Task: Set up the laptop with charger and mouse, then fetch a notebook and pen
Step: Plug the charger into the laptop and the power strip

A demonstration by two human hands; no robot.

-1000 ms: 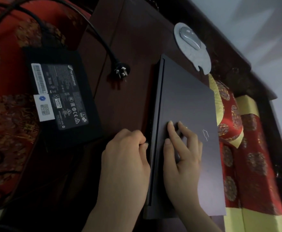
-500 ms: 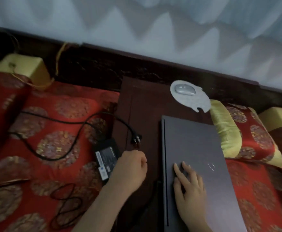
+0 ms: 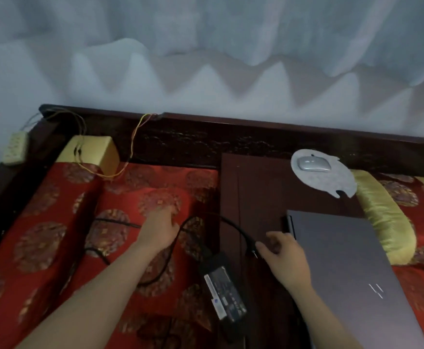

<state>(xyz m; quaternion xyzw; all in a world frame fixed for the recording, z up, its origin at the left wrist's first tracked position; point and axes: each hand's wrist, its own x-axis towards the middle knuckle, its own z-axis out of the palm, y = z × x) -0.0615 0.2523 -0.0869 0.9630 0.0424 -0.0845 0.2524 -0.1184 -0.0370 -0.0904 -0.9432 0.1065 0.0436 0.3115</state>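
Observation:
The closed grey laptop [image 3: 344,273] lies on the dark wooden table [image 3: 253,192] at the lower right. A grey mouse [image 3: 313,164] rests on a pale mouse pad [image 3: 331,183] at the table's far edge. The black charger brick [image 3: 224,289] sits at the table's left edge, and its black cable [image 3: 201,219] loops over the red cushion. The cable's plug [image 3: 255,253] lies on the table. My right hand [image 3: 285,259] is just right of the plug, thumb tip beside it, fingers apart. My left hand [image 3: 159,229] rests on the cushion beside the cable, blurred, holding nothing I can see.
Red patterned cushions [image 3: 55,235] cover the seat to the left and right. A yellow bolster [image 3: 384,222] lies against the laptop's right side. A cream power strip [image 3: 16,149] hangs at the far left corner with thin wires [image 3: 135,147]. A carved wooden rail [image 3: 206,139] and a pale curtain close the back.
My view has lifted and pulled back. My right hand left the laptop lid and moved left to the plug. My left hand reached out over the red cushion.

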